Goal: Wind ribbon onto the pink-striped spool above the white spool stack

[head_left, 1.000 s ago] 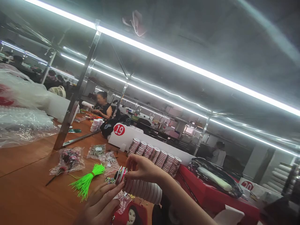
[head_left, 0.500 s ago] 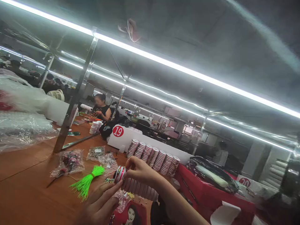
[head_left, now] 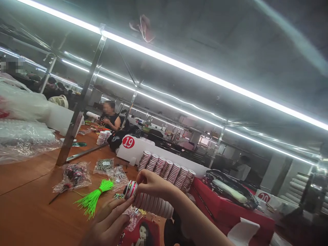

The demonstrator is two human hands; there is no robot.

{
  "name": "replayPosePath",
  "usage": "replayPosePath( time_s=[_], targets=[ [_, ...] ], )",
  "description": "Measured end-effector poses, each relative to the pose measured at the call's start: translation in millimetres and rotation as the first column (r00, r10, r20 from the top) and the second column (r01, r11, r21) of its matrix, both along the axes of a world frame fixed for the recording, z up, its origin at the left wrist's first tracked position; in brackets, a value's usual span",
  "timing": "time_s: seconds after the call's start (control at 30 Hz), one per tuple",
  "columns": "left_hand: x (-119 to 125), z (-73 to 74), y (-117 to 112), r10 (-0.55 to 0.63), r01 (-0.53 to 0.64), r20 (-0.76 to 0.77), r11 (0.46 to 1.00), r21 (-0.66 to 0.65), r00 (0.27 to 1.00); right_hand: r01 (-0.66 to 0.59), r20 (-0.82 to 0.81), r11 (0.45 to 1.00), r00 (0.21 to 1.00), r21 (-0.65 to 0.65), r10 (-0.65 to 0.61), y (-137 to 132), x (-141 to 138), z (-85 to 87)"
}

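My right hand is closed on the near end of a long stack of white and red round discs that lies along my forearm. Its fingers pinch the end disc, which has pink and dark bands. My left hand reaches up from below, fingers apart, with a fingertip touching the bottom of that end disc. Both hands hover over the orange-brown table.
A neon green bundle of cords and clear bags of small parts lie on the table. Rows of stacked discs stand by a white divider marked 19. A metal post rises at left. Another person works further along.
The view has shifted slightly. My hands stay on the disc stack with almost no movement.
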State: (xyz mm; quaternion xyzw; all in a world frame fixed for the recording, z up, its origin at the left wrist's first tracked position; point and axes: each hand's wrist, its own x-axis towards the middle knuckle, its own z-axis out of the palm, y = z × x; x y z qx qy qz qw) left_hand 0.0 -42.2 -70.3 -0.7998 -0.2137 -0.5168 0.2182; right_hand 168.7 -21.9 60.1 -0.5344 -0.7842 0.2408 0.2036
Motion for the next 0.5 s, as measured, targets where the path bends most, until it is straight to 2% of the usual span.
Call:
replayPosePath(
  time_s=[0.27, 0.5],
  targets=[
    [-0.7, 6.2, -4.4, 0.013, -0.014, 0.003, 1.0, 0.018, 1.0, 0.002, 0.04, 1.0, 0.999, 0.016, -0.002, -2.5, -0.8, 1.9],
    [0.9, 0.4, -1.3, -0.019, 0.019, -0.009, 1.0, -0.004, 1.0, 0.005, 0.058, 1.0, 0.998, -0.013, -0.004, -1.3, -0.7, 4.2]
  ],
)
